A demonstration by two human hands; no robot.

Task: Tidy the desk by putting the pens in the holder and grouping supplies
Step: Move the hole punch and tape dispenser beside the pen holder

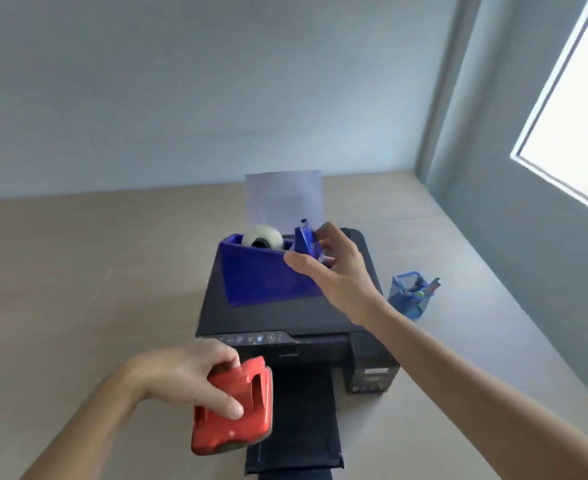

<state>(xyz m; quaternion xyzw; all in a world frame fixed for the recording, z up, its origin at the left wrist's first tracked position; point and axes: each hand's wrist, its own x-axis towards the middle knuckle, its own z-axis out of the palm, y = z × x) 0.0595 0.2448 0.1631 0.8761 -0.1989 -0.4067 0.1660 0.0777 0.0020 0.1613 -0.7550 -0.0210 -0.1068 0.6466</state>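
Pale walls and a window frame a light wooden table (78, 271) carrying a black printer (285, 320). Pens already stand in the blue mesh holder (410, 295) beside it. The right hand (334, 268) closes on a blue tape dispenser (268, 271) atop the printer; the left hand (185, 375) grips a red hole punch (237, 407). Grouping, I judge, remains unfinished.

We have one wide-angle view, worn on the head, looking forward and down across the desk (78, 271) toward the wall corner. The printer (285, 317) sits centred and close below us, both forearms reaching in from the bottom edge; a window (576, 109) bends along the right edge.
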